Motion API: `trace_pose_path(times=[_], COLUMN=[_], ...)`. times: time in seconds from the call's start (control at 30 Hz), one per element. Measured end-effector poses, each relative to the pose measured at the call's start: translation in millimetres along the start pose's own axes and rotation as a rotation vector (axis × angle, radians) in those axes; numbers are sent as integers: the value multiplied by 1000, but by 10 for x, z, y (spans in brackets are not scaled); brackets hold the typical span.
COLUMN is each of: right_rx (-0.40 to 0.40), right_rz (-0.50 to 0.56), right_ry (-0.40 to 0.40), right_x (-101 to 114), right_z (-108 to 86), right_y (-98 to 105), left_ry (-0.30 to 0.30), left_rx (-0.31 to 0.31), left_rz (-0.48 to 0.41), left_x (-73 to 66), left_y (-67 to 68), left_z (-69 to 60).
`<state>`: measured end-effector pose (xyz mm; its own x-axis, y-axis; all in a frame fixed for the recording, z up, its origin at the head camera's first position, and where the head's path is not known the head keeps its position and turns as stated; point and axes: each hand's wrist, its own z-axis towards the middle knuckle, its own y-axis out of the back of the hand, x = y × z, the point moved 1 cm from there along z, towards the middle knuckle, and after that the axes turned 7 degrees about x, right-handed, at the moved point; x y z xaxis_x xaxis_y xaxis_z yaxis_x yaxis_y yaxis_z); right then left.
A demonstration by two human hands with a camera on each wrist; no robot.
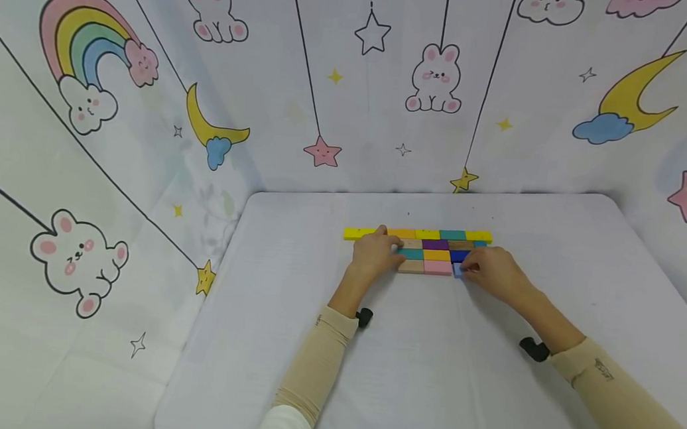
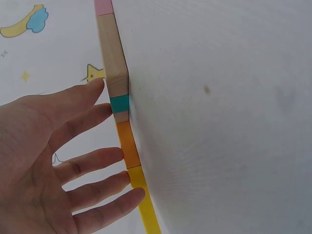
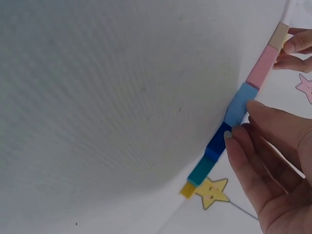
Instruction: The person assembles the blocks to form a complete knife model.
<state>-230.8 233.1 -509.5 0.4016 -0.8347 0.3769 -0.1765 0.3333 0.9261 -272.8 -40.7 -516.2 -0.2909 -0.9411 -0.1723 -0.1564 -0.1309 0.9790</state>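
Flat colored blocks lie in several rows on the white table. The nearest row runs from a bare wood block through a pink block to a light blue block. My right hand pinches that light blue block by its right end, thumb on one side and a fingertip near the dark blue block. At the rows' left ends is my left hand, its fingers extended, touching the wood, teal, orange and yellow blocks. It grips none of them.
The far row, with yellow, orange and teal blocks, extends further left than the nearer ones. Behind the white table hangs a cloth printed with rabbits, stars and moons. A dark camera mount sits on the right wrist.
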Motion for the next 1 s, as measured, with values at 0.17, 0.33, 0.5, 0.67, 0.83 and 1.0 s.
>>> trace_pose_path(times=[0.17,0.33,0.5,0.67,0.83,1.0], right_rx=[-7,-16,-22,-18,-12,-15], right_rz=[1,2,-2,-2,-2,-1], right_ry=[-9,-17,-17,-18,-34,-31], right_x=[-18,-13,-6,-3,-18,-15], right_z=[26,43,37,45,58,62], right_y=[-25,-39,-35,-43,-72,-81], left_ry=[-7,-8,-13,-13,-14,-13], left_rx=[-11,-13,-9,-14,-18,-14], left_rz=[2,3,-4,-6,0,-6], left_x=[-1,2,1,4,9,15], left_y=[-9,-23,-43,-47,-36,-20], left_z=[1,19,31,30,23,13])
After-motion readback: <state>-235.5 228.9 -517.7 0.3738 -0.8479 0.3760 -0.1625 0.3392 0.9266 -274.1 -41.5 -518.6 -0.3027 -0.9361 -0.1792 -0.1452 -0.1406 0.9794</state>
